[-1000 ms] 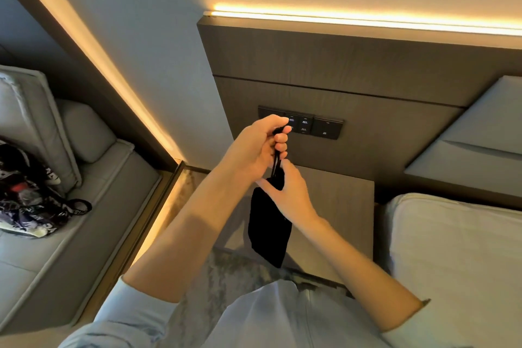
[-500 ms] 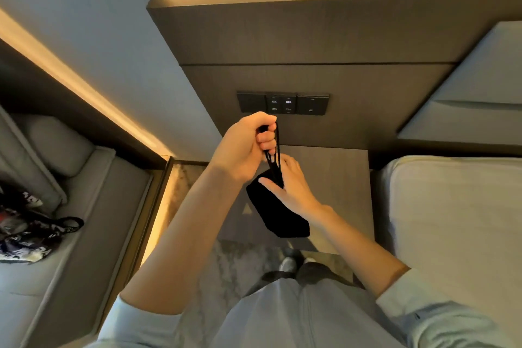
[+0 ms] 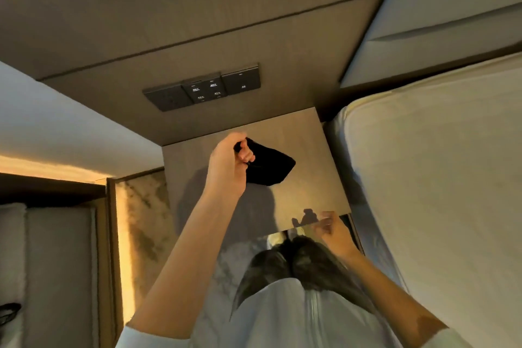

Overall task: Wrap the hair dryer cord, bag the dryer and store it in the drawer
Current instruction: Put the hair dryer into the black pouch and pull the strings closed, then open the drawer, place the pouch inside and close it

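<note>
bag (image 3: pixel 271 165): black soft cloth pouch, bulging and rounded, matte, hangs over the far part of the nightstand top; contents hidden, dryer not visible
left hand (image 3: pixel 228 161): fingers curled tight round the gathered neck of the bag, holds it up above the nightstand
right hand (image 3: pixel 332 230): at the near right edge of the nightstand, fingers loosely bent; blurred, cannot tell if it grips anything
nightstand (image 3: pixel 310 178): flat square top, wood grain, smooth with a sheen that mirrors the hands; touches the wall panel on its far side
drawer: not visible as such, front hidden below the top edge
switch panel (image 3: pixel 203 90): dark flat rectangular plates in a row, small lit markings, set in the wall panel just beyond the nightstand
wall panel (image 3: pixel 197 22): brown wood-look boards with horizontal seams
bed (image 3: pixel 437 164): right of the nightstand, pale padded mattress edge with rounded corner
sofa (image 3: pixel 56 263): near left, grey cushions
</note>
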